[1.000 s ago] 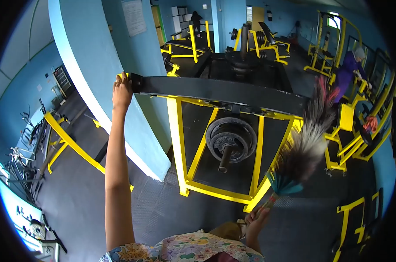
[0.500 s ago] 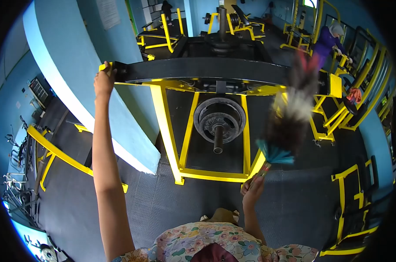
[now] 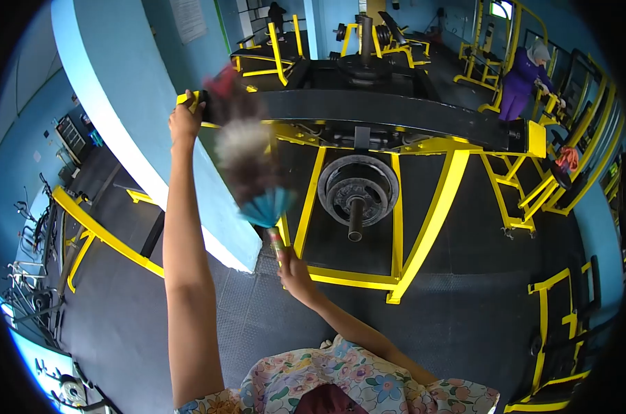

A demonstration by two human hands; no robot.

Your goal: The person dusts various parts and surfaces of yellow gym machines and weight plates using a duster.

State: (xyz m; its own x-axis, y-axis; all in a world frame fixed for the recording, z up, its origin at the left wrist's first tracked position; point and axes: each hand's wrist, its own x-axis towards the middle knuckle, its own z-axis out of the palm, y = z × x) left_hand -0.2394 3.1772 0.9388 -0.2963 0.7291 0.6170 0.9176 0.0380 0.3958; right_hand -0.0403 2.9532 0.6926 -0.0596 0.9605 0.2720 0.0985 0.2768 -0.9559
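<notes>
My left hand [image 3: 185, 123] is closed around the yellow end at the left of a gym machine's long black padded beam [image 3: 375, 107]. In my right hand [image 3: 296, 276] is the handle of a feather duster [image 3: 247, 155], held upright. Its feathers are dark, white and red with a teal collar, and they are smeared by motion. The duster's upper part overlaps the beam's left portion in view; whether it touches cannot be made out. Below the beam, a black weight plate [image 3: 358, 190] hangs on a peg inside the yellow frame [image 3: 437, 221].
A blue pillar [image 3: 120, 103] stands close on my left. At the right, a person in purple [image 3: 523, 79] leans by other yellow machines. An orange cloth [image 3: 567, 159] hangs on a rack there. A yellow-framed bench [image 3: 99, 234] is at the left on the black floor [image 3: 258, 324].
My right hand has swept the feather duster from the right side of the beam across to its left end. My left hand keeps its hold; the view has shifted slightly.
</notes>
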